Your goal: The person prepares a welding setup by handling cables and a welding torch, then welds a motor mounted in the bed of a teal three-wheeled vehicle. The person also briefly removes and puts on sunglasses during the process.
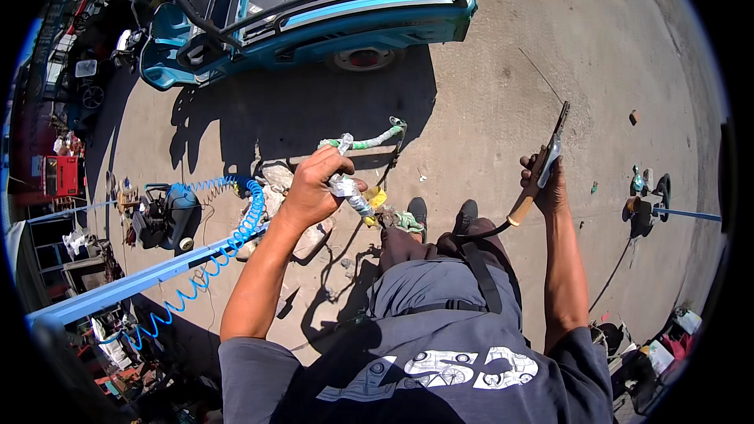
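Note:
My right hand (550,184) is closed around a welding electrode holder (521,209) with a tan handle end, raised off the ground on the right. Its jaws point up and away, and a thin welding rod (542,74) sticks out from them. A black cable (488,233) runs from the handle toward my lap. My left hand (318,182) grips a metal tube (357,201) wrapped in silvery plastic, with yellow at its lower end. Just beyond that hand, a bent tube with green and white wrapping (377,140) reaches to the right. How the tubes join is hidden.
A blue cargo tricycle (345,27) stands ahead. At left are a blue beam (149,276), a coiled blue air hose (255,216), a compressor (177,212) and broken concrete (276,177). Clutter lines the left side. A blue bar (687,214) stands out at right.

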A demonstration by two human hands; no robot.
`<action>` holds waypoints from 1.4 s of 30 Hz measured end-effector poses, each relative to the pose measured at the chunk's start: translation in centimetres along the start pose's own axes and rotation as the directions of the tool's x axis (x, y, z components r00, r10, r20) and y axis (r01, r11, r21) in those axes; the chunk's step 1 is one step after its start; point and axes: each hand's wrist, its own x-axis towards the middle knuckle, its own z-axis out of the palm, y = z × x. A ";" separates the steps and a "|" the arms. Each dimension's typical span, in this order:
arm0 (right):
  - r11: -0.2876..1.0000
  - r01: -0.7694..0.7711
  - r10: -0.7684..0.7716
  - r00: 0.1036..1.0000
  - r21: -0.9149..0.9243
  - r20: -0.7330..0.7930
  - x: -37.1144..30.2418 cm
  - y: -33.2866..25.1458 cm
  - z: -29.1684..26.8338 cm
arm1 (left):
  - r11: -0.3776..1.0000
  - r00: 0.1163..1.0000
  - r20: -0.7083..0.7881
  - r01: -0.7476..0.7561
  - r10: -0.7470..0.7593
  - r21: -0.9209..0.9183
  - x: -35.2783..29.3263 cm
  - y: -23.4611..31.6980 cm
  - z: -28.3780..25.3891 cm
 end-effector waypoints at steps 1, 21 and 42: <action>0.996 -0.090 0.088 0.990 0.015 0.108 1.6 1.2 0.7 | 0.999 0.998 0.047 -0.042 0.043 -0.011 0.6 0.0 1.8; 0.887 -0.459 0.379 0.780 0.045 0.498 10.8 4.9 7.2 | 0.955 0.929 0.220 -0.294 0.297 -0.046 2.8 9.3 19.0; 0.911 -0.409 0.297 0.737 0.050 0.607 -3.1 -0.7 10.3 | -0.769 0.607 0.503 -0.322 -0.615 -0.551 4.6 -15.5 28.4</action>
